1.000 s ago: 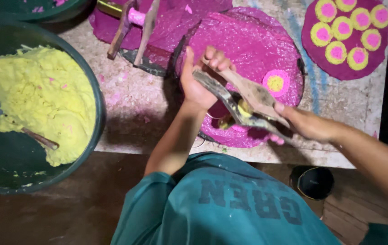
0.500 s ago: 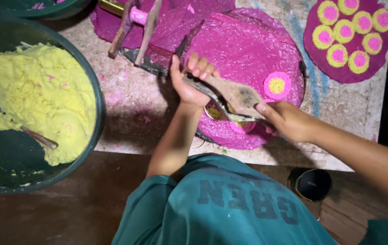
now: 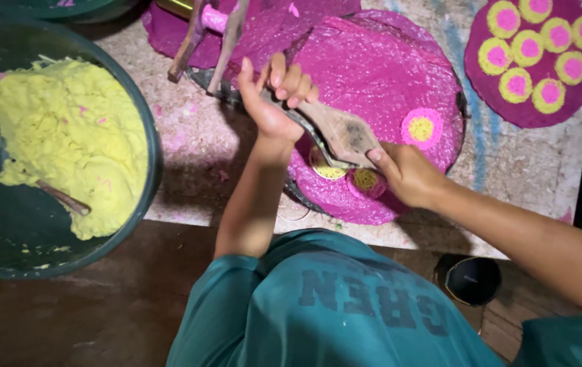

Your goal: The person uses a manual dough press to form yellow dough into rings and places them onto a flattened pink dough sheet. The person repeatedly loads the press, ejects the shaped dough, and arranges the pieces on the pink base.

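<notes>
My left hand (image 3: 272, 96) grips the far end of a brown wooden press tool (image 3: 343, 133), fingers curled over it. The near end of that tool is held by my right hand (image 3: 405, 174). The tool lies tilted above a round pink plastic-covered board (image 3: 379, 75). Just under it sit a yellow disc (image 3: 323, 167) and a small pink-rimmed yellow disc (image 3: 366, 181). Another pink-and-yellow disc (image 3: 421, 128) lies on the board to the right.
A big dark green bowl (image 3: 147, 178) at left holds yellow dough (image 3: 66, 143) with a stick in it. A round magenta tray (image 3: 481, 81) at top right carries several yellow-ringed pink discs. A wooden frame (image 3: 211, 39) stands behind. A black cup (image 3: 473, 280) sits low right.
Both hands and the tool have shifted left across the pink board. A small pink-rimmed yellow disc now shows beneath the tool near my right hand.
</notes>
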